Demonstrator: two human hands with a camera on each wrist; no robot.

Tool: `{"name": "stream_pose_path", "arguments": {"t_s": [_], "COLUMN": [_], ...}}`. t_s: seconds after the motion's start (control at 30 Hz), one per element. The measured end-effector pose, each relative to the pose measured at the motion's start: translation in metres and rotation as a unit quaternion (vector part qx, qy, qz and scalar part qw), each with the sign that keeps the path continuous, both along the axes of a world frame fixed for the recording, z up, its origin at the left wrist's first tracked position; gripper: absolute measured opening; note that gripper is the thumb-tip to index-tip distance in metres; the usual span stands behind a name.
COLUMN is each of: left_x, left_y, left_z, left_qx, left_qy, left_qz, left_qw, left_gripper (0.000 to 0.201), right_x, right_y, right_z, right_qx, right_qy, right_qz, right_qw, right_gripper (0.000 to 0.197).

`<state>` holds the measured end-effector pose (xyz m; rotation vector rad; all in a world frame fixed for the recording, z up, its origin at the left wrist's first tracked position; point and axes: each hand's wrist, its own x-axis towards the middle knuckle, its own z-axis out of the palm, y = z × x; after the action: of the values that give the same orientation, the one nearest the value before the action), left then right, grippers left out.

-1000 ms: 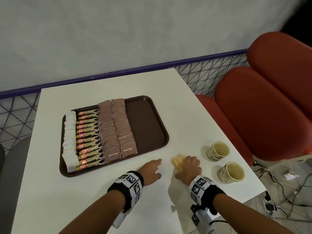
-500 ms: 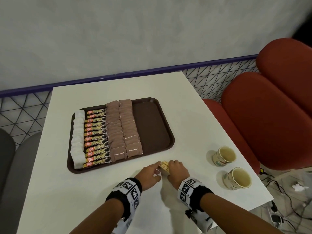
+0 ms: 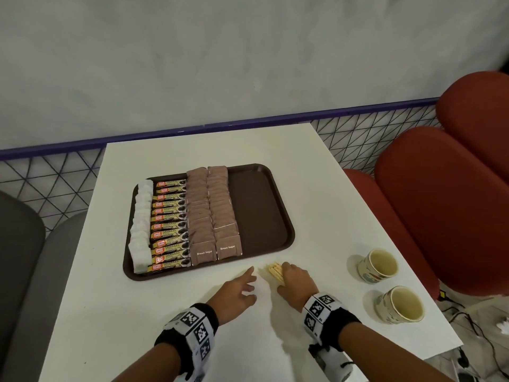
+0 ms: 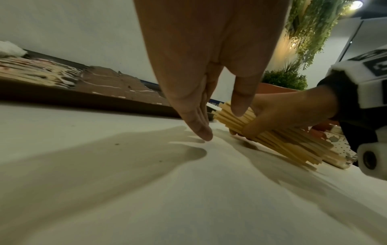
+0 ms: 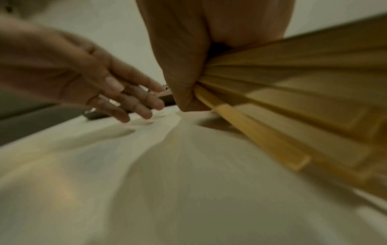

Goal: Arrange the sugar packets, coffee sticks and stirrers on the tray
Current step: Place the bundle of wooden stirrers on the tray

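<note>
Your right hand [image 3: 296, 282] grips the stirrers [image 3: 275, 272] low in the frame's centre, on the worktop [image 3: 303, 188] just below the tray [image 3: 261, 210]. Your left hand [image 3: 237, 289], beside them, has straight fingers and holds nothing.

Head view high, facing down over table [image 3: 275, 340]; wrist views skim tabletop close up; all share stirrers [image 3: 275, 271].

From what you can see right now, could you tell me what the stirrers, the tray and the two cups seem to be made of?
Stirrers: pale, matte flat strips, probably wood, held by the right hand.
Tray: dark brown, finely textured, raised rim; likely moulded plastic.
Cups: printed outer walls, thin rims; probably paper, though ceramic is possible.
</note>
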<state>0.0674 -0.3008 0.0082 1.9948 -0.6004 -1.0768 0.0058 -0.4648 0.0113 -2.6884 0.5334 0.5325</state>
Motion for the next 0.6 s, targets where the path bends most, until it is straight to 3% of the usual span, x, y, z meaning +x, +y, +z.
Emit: {"name": "stream_pose_path", "arguments": {"t_s": [0.13, 0.23, 0.37, 0.47, 0.6], "left_x": [0.002, 0.005, 0.013, 0.017, 0.020], "left_y": [0.027, 0.035, 0.035, 0.034, 0.039], "left_z": [0.009, 0.016, 0.026, 0.036, 0.040], "left_qx": [-0.024, -0.047, -0.115, -0.154, -0.162], "left_qy": [0.014, 0.040, 0.051, 0.061, 0.064], "left_qz": [0.048, 0.079, 0.122, 0.176, 0.199], "left_qw": [0.998, 0.995, 0.984, 0.970, 0.965], "left_gripper": [0.070, 0.081, 0.099, 0.073, 0.055], "right_x": [0.014, 0.037, 0.067, 0.074, 0.079], "right_y": [0.014, 0.031, 0.057, 0.078, 0.090], "right_z": [0.024, 0.043, 0.057, 0.058, 0.056], "right_qx": [0.150, 0.358, 0.520, 0.561, 0.577], "right_qy": [-0.097, -0.179, -0.185, -0.166, -0.115], "right_qz": [-0.038, -0.083, -0.116, -0.122, -0.109], "right_qw": [0.983, 0.912, 0.826, 0.802, 0.801], "right_gripper": [0.026, 0.009, 0.015, 0.016, 0.023]}}
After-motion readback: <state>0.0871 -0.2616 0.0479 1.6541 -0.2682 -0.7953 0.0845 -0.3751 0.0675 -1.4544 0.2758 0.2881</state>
